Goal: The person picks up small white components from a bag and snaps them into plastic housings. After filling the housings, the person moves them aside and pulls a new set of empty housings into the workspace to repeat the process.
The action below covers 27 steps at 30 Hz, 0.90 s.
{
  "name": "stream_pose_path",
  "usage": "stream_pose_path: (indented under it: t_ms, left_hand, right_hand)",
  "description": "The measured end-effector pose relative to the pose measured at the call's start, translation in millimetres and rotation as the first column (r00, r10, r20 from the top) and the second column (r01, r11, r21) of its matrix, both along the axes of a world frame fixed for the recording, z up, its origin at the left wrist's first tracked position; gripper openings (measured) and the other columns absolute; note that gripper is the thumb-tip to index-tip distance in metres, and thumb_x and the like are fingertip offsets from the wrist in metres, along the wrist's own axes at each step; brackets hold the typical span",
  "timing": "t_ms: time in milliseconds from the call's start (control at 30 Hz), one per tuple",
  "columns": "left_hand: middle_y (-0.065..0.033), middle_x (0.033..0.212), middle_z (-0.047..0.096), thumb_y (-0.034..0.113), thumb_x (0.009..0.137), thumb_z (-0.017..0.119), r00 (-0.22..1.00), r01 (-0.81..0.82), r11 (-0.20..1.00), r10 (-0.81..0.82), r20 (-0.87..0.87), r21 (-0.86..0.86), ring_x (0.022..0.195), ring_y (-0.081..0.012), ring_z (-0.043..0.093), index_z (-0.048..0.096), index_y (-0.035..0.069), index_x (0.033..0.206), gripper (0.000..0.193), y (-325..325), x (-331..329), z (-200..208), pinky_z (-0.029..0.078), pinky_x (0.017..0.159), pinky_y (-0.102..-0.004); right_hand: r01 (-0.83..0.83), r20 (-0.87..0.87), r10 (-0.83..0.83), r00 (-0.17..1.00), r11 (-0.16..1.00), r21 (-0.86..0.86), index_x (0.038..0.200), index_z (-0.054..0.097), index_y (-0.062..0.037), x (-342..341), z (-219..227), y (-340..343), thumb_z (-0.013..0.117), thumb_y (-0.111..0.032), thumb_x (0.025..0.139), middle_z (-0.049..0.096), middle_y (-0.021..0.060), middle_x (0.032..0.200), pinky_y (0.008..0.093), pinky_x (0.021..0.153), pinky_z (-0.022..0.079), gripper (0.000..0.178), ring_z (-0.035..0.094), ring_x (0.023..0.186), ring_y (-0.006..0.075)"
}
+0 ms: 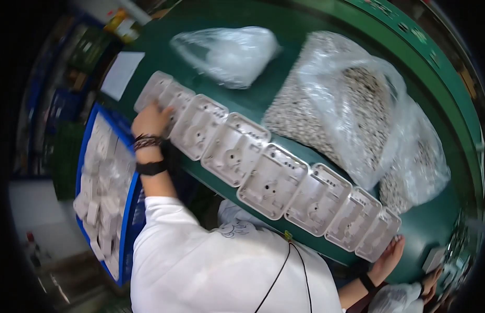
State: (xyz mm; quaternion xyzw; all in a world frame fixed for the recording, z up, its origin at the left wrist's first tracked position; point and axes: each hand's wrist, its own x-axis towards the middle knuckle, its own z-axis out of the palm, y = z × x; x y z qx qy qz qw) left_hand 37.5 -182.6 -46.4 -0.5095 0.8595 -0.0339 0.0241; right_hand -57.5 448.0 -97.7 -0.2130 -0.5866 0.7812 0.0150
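A row of light-grey plastic housings (pixel 273 180), open side up and set edge to edge, runs slantwise along the near side of the green table. My left hand (pixel 150 121) is at the left end of the row, its fingers and thumb closed over the edge of an end housing (pixel 158 89). At the opposite end, my right hand (pixel 391 256) lies with its fingers stretched against the outer side of the last housing (pixel 378 235). Screw holes and small bosses show inside the housings.
Behind the row lie a large clear bag of small pale pieces (pixel 352 104) and a smaller clear plastic bag (pixel 232 55). A blue crate (pixel 128 219) of white parts stands at left, near a paper sheet (pixel 122 73). Another person's hand (pixel 431 281) shows at lower right.
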Motion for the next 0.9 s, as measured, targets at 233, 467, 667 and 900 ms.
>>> stream_pose_path:
  t_ms: [233, 467, 667, 900]
  left_hand:
    - [-0.0187, 0.121, 0.053, 0.045, 0.082, 0.053, 0.985, 0.064, 0.998, -0.063, 0.162, -0.003, 0.111, -0.0358, 0.050, 0.049, 0.010, 0.126, 0.056, -43, 13, -11, 0.042, 0.092, -0.0412]
    - [-0.0224, 0.116, 0.056, 0.045, 0.085, 0.052, 0.962, 0.235, 0.967, -0.246, -0.117, -0.100, 0.108, -0.0340, 0.053, 0.046, 0.007, 0.129, 0.059, -89, 10, -28, 0.042, 0.089, -0.0372]
    - [-0.0041, 0.091, 0.065, 0.019, 0.087, 0.057, 0.550, 0.722, 0.674, -0.424, -0.719, 0.155, 0.066, -0.0059, 0.050, 0.057, 0.005, 0.117, 0.033, 127, -32, 21, 0.035, 0.056, -0.0181]
    - [-0.0101, 0.076, 0.063, 0.012, 0.075, 0.068, 0.221, 0.960, -0.003, -0.612, -0.759, 0.282, 0.048, -0.0184, 0.053, 0.064, 0.005, 0.096, 0.023, 257, -55, 43, 0.040, 0.047, -0.0263]
  right_hand:
    - [0.102, 0.024, -0.104, 0.994, 0.993, 0.060, 0.102, 0.061, -0.0083, 3, 6, -42, 0.057, -0.022, 0.089, 0.059, -0.0039, 0.085, 0.0193, 0.068, 0.041, 0.019, 0.053, 0.075, 0.0055]
    - [0.123, 0.003, -0.123, 0.992, 0.991, -0.047, 0.090, 0.057, -0.0075, 0, 7, -77, 0.051, -0.021, 0.092, 0.044, -0.0063, 0.068, 0.0181, 0.055, 0.029, 0.015, 0.035, 0.059, 0.0032]
    - [0.027, 0.007, -0.027, 1.000, 1.000, 0.008, 0.092, 0.052, -0.0066, 2, 13, -97, 0.047, -0.025, 0.094, 0.039, -0.0052, 0.067, 0.0187, 0.055, 0.029, 0.019, 0.032, 0.060, 0.0049]
    - [0.158, -0.195, -0.135, 0.971, 0.982, 0.107, 0.093, 0.048, -0.0043, 8, 17, -88, 0.045, -0.022, 0.095, 0.044, 0.0007, 0.071, 0.0203, 0.055, 0.031, 0.018, 0.038, 0.062, 0.0087]
